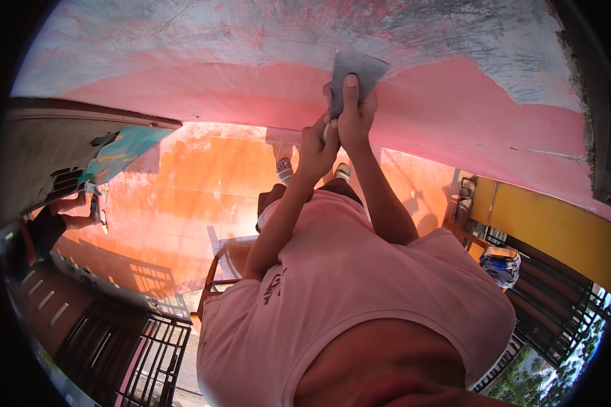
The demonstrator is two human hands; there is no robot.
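Note:
In front of me is a wall (251,88) with pink paint low down and a scuffed grey-blue area (204,41) above it. A scraper (352,66) with a wide grey metal blade lies up against it, where the pink meets the grey. My right hand (357,117) is closed around the scraper, its thumb laid along the blade. Just below, my left hand (318,149) is closed around the handle end. Most of the handle is hidden by my fingers. I cannot tell how firmly the blade edge touches the wall.
Below is an orange tiled floor (197,176), my sandalled feet on it. A wooden chair (212,275) stands behind me to the left. Another person (47,227) is at the far left, by a teal-marked panel (129,152). Dark metal railings (159,346) lie behind.

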